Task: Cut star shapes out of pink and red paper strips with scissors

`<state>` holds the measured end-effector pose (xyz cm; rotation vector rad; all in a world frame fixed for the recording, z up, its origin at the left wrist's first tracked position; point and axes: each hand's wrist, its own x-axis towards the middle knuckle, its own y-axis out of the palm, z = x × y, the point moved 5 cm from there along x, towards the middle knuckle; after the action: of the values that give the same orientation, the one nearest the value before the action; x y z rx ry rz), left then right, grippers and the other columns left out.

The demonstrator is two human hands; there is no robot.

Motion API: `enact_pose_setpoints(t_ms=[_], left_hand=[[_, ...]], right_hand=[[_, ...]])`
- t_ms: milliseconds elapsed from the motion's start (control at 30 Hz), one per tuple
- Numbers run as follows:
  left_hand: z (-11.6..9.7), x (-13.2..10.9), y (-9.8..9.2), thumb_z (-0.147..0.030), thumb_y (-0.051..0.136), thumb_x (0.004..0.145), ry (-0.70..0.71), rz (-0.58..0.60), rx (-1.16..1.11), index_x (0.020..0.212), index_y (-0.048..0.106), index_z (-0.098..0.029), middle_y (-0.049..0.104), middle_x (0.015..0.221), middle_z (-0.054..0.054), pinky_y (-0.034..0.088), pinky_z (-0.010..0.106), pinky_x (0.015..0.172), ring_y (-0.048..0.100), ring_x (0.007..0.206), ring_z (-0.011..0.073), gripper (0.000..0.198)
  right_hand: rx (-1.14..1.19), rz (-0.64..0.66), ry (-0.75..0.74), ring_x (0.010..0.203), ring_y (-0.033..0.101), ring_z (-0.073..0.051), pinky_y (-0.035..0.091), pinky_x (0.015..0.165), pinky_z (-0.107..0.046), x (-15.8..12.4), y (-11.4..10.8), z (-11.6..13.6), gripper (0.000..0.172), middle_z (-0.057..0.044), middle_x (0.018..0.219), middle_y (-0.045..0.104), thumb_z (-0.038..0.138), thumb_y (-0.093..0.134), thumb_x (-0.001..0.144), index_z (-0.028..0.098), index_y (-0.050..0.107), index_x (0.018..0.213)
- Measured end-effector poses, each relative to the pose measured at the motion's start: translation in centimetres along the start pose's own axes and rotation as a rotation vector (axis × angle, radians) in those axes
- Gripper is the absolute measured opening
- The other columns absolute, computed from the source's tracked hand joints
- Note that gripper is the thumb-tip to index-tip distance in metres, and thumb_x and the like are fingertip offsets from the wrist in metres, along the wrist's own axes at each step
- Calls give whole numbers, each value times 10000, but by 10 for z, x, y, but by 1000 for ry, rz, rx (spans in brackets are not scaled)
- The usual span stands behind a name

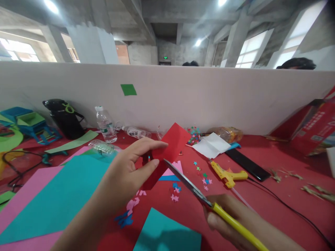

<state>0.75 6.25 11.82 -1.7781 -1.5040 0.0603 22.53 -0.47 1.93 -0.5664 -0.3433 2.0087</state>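
My left hand (133, 164) pinches a piece of red paper (176, 142) between thumb and fingers, held up above the table. In my right hand (225, 216) is a pair of scissors (192, 188) with yellow handles. The blades point up and left, and their tip meets the lower edge of the red paper near my left thumb. Whether the blades are parted is hard to see. Below lie small blue and pink paper stars (176, 190), pink scraps (133, 203) and blue scraps (125, 219). A teal sheet (167, 233) lies at the front edge of view.
Large teal (65, 191) and pink sheets cover the left side. A yellow glue gun (227, 174) with a cord, a black phone-like slab (247, 164) and white paper (211, 145) lie right. Bottles (106, 125) and a black flask (64, 118) stand along the white partition (167, 94).
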Motion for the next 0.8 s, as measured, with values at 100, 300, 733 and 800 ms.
enact_pose_setpoints(t_ms=[100, 300, 733, 800], left_hand=[[0, 1, 3, -200, 565, 848, 23, -24, 80, 1094, 650, -328, 644, 1132, -16, 457, 335, 926, 575, 1071, 181, 290], [4, 2, 3, -240, 589, 841, -25, -16, 31, 1102, 668, -299, 651, 1140, 14, 493, 349, 888, 604, 1012, 193, 279], [13, 1, -1, -194, 670, 789, -139, 62, -279, 1038, 717, -311, 690, 997, -7, 541, 198, 614, 642, 754, 122, 279], [13, 1, 0, -193, 674, 784, -142, 60, -294, 1034, 721, -309, 692, 1009, -3, 549, 201, 606, 648, 754, 127, 280]], right_hand=[[-70, 1, 23, 480, 342, -62, 211, 406, -190, 6, 1, -1, 541, 55, 577, 387, 709, 434, 854, 191, 417, 703], [-54, 10, 38, 459, 338, -56, 222, 400, -189, 4, 1, 2, 546, 55, 562, 407, 713, 397, 867, 191, 413, 709], [124, 27, 40, 491, 362, -76, 270, 410, -192, -8, 3, -5, 536, 31, 616, 463, 709, 479, 834, 176, 533, 827], [138, 28, 31, 495, 350, -71, 253, 407, -190, -7, 3, -1, 539, 30, 627, 457, 713, 484, 828, 177, 513, 779]])
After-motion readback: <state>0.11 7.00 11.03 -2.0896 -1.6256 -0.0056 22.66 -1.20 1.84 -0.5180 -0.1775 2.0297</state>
